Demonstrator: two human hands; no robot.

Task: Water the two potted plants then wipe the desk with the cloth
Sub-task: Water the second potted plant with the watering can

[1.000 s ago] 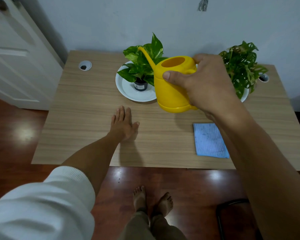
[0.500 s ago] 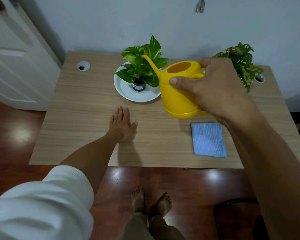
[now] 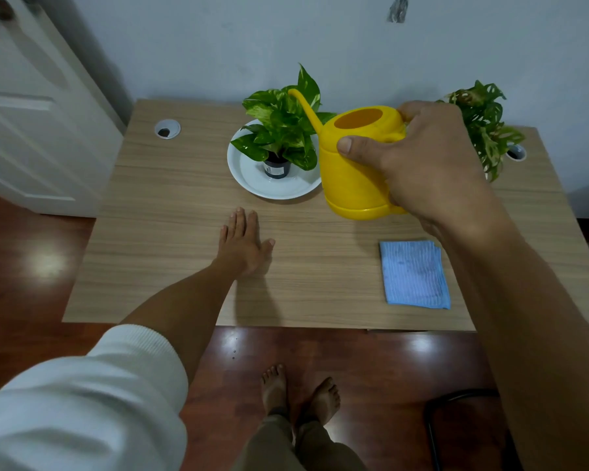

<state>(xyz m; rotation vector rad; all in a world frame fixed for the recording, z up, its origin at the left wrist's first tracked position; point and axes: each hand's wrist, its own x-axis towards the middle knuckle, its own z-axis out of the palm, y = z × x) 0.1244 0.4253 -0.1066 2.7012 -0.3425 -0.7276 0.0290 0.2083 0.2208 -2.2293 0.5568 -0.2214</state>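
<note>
On the desk (image 3: 170, 205), the left hand (image 3: 244, 244) lies flat and released. Right of it, the potted plant (image 3: 281, 130) stands on a white plate (image 3: 252, 175). The right hand (image 3: 425, 161) grips the yellow watering can (image 3: 354, 178), spout over that plant. Below the can lies the blue cloth (image 3: 413, 275); right of the can, the second plant (image 3: 487, 130).

A yellow plastic watering can (image 3: 357, 171) is hovering upright beside a leafy pothos (image 3: 283, 127); a monstera (image 3: 483, 127) is standing behind; a folded blue cloth (image 3: 413, 275) is lying flat on the wooden desk (image 3: 170, 205).
</note>
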